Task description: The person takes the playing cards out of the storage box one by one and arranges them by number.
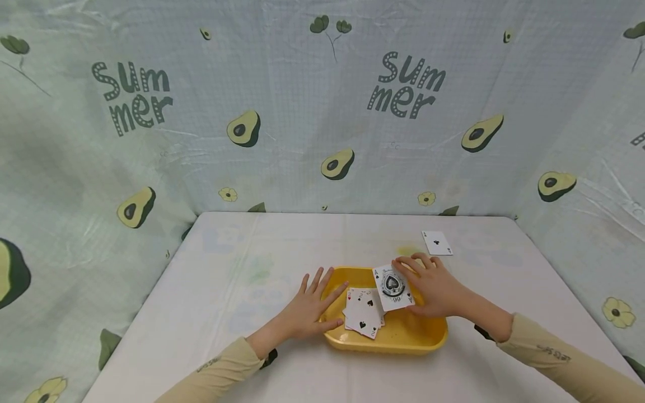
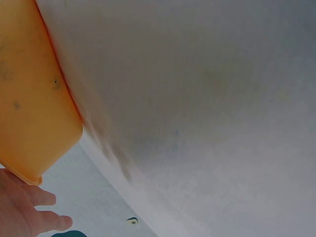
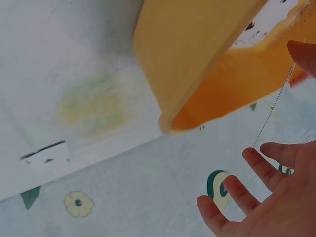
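Note:
Over the yellow plastic basket (image 1: 403, 331), my right hand (image 1: 437, 286) pinches an ace of spades (image 1: 393, 288) between thumb and fingers. In the right wrist view that card shows edge-on as a thin line between the thumb and a fingertip. My left hand (image 1: 308, 310) rests at the basket's left rim, its fingers spread and straight. Inside the basket lies a small overlapping pile of twos (image 1: 364, 313), face up, with a two of spades on top. The held card hides part of the basket behind it.
An ace of clubs (image 1: 437, 243) lies face up on the white-covered table (image 1: 242, 268), behind and right of the basket. A pale curtain (image 1: 292, 73) printed with avocados hangs behind the table and along both sides.

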`<state>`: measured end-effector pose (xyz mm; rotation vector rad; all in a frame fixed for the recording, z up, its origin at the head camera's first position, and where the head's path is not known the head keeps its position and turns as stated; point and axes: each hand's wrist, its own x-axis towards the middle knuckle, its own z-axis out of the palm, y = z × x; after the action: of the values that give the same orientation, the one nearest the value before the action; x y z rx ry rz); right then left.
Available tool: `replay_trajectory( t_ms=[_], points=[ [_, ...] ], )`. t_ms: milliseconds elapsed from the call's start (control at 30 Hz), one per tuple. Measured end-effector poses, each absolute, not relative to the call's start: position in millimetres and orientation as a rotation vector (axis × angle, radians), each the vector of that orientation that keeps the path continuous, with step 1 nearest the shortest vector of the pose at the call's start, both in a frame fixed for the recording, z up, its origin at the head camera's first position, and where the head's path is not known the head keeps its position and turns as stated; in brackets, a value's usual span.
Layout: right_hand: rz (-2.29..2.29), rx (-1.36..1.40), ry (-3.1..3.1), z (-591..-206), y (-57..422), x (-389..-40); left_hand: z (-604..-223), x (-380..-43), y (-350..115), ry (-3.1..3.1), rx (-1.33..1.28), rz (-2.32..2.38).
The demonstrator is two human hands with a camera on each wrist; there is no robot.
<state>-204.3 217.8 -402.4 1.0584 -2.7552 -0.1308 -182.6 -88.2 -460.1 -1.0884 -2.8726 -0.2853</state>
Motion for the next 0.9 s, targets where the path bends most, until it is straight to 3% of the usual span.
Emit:
replay_trajectory(
  t_ms=[900],
  points=[
    [-0.087,0.916,-2.809,-393.3,282.0,-243.7,-458.6,-183.3,-88.0,-2.875,-1.08,-0.319]
  ],
)
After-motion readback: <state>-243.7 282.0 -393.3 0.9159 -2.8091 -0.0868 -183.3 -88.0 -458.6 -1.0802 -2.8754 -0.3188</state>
